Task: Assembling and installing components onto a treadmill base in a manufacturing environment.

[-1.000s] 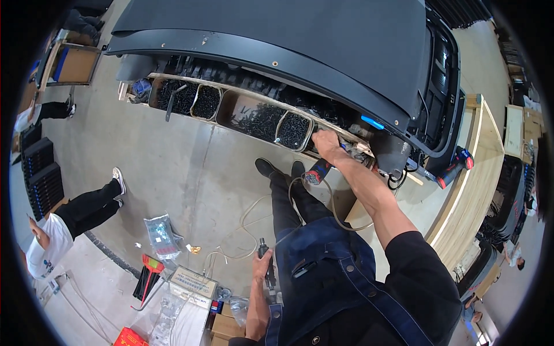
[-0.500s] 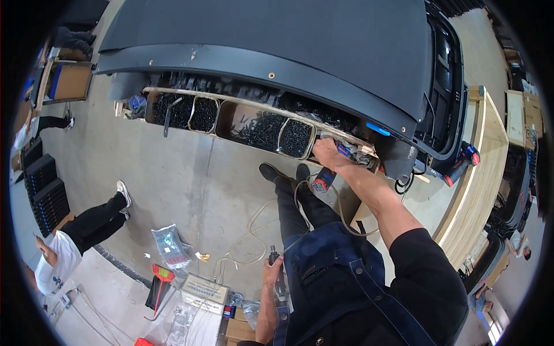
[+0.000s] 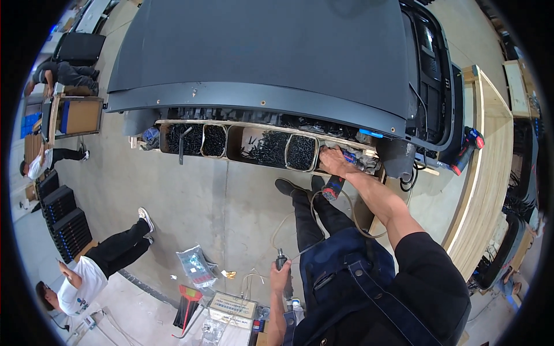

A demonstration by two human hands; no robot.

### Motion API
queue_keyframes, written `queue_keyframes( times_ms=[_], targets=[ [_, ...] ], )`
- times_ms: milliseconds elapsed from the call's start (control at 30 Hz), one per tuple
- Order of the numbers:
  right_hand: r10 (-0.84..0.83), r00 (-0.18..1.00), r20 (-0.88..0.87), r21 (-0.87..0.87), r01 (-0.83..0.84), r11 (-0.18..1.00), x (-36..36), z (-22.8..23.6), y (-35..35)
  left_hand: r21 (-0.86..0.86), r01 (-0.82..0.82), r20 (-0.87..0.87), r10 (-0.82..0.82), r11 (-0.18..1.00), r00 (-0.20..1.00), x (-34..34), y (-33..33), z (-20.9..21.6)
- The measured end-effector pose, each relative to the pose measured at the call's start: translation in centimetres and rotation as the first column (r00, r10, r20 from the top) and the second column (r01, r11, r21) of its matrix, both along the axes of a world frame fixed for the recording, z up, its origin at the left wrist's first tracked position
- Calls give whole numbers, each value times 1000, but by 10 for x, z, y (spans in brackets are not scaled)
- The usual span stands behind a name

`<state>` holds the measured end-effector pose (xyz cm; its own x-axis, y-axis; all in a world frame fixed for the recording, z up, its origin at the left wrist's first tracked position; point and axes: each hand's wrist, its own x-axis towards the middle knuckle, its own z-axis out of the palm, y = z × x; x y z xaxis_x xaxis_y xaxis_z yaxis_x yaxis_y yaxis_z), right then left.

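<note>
Fasteners [image 3: 301, 153] lie in open bins [image 3: 234, 144], seemingly for easy reach, while our left hand [image 3: 279, 278] has fingers wrapped round a dark tool [image 3: 281, 259], our right hand [image 3: 333, 161] beside the drill [image 3: 333, 188], its fingers' opening and hold hidden from us.

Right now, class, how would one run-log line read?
left hand: holds dark tool | right hand: beside black fasteners, grip unclear
</note>
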<state>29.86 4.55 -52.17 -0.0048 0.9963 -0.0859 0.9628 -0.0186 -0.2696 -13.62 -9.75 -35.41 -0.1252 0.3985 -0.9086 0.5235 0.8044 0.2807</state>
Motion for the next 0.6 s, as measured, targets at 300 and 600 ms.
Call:
queue_keyframes(
  times_ms=[300,600],
  targets=[
    [-635,-260,-727,-685,321,654,-1,105,-18,210,60,91,-80,976,993,12,65,51],
    [-328,-630,-704,-557,205,805,-31,253,-57,408,168,239,-282,898,929,84,135,141]
  ],
)
